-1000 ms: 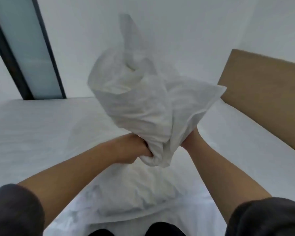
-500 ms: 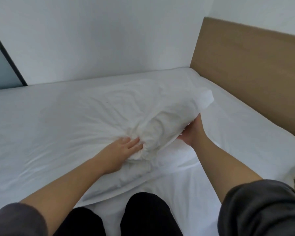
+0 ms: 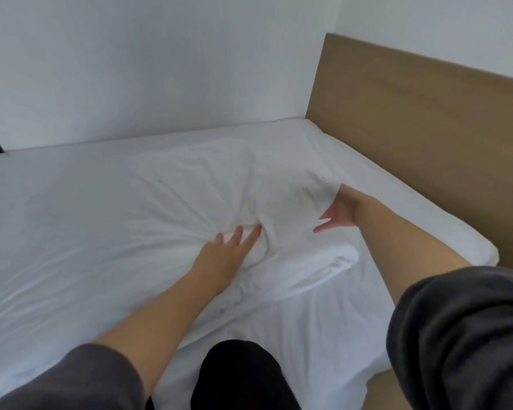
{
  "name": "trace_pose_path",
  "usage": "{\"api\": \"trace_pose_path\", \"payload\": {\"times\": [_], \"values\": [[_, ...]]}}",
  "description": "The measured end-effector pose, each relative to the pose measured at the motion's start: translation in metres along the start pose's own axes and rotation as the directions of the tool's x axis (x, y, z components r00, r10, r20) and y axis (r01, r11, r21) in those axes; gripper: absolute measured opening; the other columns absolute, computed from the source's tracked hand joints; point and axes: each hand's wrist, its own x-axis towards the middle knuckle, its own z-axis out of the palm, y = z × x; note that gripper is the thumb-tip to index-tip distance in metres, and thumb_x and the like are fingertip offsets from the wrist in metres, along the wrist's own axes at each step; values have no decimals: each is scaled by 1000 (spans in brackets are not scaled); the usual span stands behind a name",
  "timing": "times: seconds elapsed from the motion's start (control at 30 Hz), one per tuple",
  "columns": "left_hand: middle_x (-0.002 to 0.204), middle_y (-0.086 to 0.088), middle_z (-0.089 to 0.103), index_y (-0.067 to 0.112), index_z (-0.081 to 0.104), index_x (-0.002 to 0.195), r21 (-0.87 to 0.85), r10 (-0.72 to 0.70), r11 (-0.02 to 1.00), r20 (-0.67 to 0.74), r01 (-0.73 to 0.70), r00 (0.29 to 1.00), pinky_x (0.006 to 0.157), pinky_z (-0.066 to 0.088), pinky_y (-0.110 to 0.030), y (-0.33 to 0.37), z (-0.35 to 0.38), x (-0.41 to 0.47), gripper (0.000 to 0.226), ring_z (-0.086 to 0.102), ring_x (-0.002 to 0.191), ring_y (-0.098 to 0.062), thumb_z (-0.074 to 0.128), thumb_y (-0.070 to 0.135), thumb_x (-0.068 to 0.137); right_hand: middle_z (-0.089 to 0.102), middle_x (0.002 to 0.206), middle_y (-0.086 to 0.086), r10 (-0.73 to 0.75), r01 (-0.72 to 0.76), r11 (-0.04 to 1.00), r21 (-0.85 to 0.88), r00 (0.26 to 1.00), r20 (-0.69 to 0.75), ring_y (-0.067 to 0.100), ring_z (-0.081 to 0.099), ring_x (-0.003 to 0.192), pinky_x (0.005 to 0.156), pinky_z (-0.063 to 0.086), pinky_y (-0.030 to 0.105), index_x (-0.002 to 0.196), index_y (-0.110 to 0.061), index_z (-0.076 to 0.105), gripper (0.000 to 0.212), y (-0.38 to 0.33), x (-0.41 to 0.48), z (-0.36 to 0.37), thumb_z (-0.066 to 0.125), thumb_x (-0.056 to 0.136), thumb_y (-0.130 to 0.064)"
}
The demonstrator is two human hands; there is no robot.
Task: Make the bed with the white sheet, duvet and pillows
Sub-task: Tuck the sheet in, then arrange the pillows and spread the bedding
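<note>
Pillow (image 3: pixel 205 196) on sheet (image 3: pixel 308 344) | left hand (image 3: pixel 219 261) fingers straight, pressing pillow | right hand (image 3: pixel 341 213) fingers relaxed, at pillow's edge

Bed (image 3: pixel 468 247) covered by white sheet (image 3: pixel 57 220), rumpled pillow (image 3: pixel 208 190) lying on it

White walls (image 3: pixel 137 66) meet a wooden headboard (image 3: pixel 421 131) (light brown).

Soft even daylight, slight blur, maybe wide-angle distortion at edges.
</note>
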Motion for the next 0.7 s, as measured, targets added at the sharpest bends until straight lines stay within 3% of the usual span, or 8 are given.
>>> {"api": "trace_pose_path", "payload": {"times": [0.07, 0.17, 0.27, 0.33, 0.37, 0.43, 0.53, 0.7], "values": [[128, -12, 58, 26, 7, 153, 39, 74, 997, -41, -72, 996, 58, 56, -36, 0, 3, 2, 109, 68, 76, -33, 71, -1, 69, 61, 122, 12, 17, -17, 1000, 5, 991, -130, 32, 60, 105, 84, 54, 48, 127, -8, 58, 30, 6, 9, 3, 49, 100, -19], [91, -5, 67, 26, 26, 145, 64, 124, 991, -136, -116, 983, 38, 44, -29, -4, -6, 3, 106, 59, 44, -27, 72, -5, 55, 61, 120, 18, -85, 140, 972, 188, 957, -276, 34, 59, 96, 94, 49, 43, 117, 2, 59, 30, 4, 20, 4, 41, 101, -17], [106, -7, 68, 21, 37, 139, 84, 184, 983, -349, -165, 919, 38, 46, -30, 1, -25, 7, 95, 66, 59, -27, 68, -6, 54, 60, 92, 12, -204, 315, 923, 223, 889, -411, 26, 56, 79, 82, 48, 36, 106, 1, 59, 23, -14, 14, -10, 40, 102, -10], [130, -11, 60, 19, 39, 142, 19, 212, 975, -382, -221, 899, 52, 56, -37, 15, -27, 9, 94, 69, 92, -30, 68, -7, 57, 61, 100, 15, -180, 311, 926, 214, 861, -475, 30, 57, 83, 87, 46, 38, 120, 4, 57, 27, -4, 16, -30, 42, 100, -8], [146, -11, 46, 20, 32, 148, -51, 221, 968, -298, -247, 929, 75, 58, -43, 24, -23, 11, 93, 58, 118, -30, 66, -5, 65, 61, 108, 17, -139, 249, 951, 183, 873, -467, 32, 57, 88, 89, 47, 41, 124, 3, 55, 30, 9, 23, -42, 42, 100, -10], [163, -6, -2, 25, 3, 155, -166, 253, 957, 79, -237, 964, 118, 20, -49, 36, -9, 12, 82, 6, 149, -27, 53, 17, 91, 60, 118, 16, 31, -4, 998, 62, 898, -439, 31, 56, 95, 92, 48, 44, 120, -1, 56, 28, 41, 29, -61, 41, 101, -16], [162, 2, -14, 30, -2, 155, -249, 264, 944, 176, -216, 948, 120, -4, -47, 30, -1, 18, 68, -12, 149, -16, 27, 55, 98, 58, 106, 13, 165, -191, 981, -18, 890, -425, 30, 54, 99, 95, 46, 45, 101, -6, 57, 17, 46, 22, -66, 45, 97, -17], [163, 7, -2, 31, 11, 154, -145, 120, 983, 47, -112, 992, 120, 1, -47, -12, -17, 34, 87, -1, 150, -15, -7, 63, 75, 57, 128, 7, -161, 14, 934, -357, 908, -386, 27, 57, 105, 96, 44, 36, 125, -12, 55, 42, -25, 48, -34, 44, 97, -40]]}}
